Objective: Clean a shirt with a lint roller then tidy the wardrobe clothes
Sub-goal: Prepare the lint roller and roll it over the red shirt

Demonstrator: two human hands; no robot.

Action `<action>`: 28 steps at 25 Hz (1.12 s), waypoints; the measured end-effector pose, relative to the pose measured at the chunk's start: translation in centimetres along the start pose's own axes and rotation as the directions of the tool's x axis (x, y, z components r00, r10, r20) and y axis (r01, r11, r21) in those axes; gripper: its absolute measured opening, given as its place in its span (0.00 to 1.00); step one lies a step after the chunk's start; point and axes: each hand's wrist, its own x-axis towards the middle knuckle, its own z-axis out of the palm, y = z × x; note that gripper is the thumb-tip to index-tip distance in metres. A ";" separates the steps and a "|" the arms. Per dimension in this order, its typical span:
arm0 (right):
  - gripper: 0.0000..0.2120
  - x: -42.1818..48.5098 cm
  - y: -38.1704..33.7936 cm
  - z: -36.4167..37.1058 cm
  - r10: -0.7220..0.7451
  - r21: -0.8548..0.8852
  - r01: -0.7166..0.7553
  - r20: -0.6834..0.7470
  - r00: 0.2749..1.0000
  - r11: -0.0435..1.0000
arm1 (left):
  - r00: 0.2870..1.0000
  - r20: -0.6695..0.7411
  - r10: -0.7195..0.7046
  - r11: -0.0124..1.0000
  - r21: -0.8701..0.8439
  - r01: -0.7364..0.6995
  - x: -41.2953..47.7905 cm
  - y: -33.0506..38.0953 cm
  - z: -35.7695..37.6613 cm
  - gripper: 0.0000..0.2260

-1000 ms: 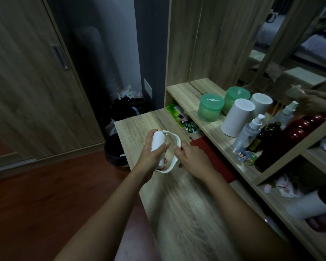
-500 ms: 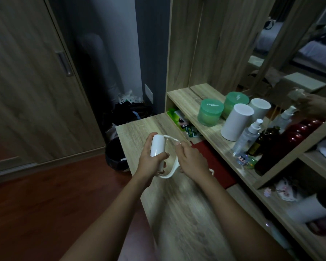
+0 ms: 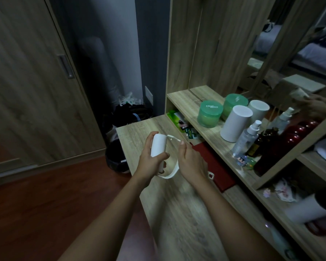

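A white lint roller [image 3: 158, 146] with a curved white handle is held above the wooden desk [image 3: 179, 204]. My left hand [image 3: 151, 159] grips the roller's white cylinder, thumb wrapped across its lower part. My right hand [image 3: 192, 162] holds the curved handle, whose band loops from the top of the roller down under both hands. No shirt is in view. The wardrobe door [image 3: 26, 81] stands shut at the left.
A shelf [image 3: 188, 102] to the right carries green jars [image 3: 210, 113], a white cylinder [image 3: 235, 125], spray bottles and dark bottles before a mirror. A red pouch [image 3: 213, 164] lies on the desk. A black bin [image 3: 117, 159] sits on the red-brown floor beside the desk.
The roller has tilted slightly and the handle swung out from the cylinder. My right hand slid lower along the handle. The view shifted a little upward.
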 end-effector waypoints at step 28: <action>0.24 0.7 -2.0 -1.2 0.024 -0.004 -0.024 -0.060 0.998 1.000 | 0.976 0.201 -0.089 0.968 -0.215 0.133 0.3 1.7 0.2 0.32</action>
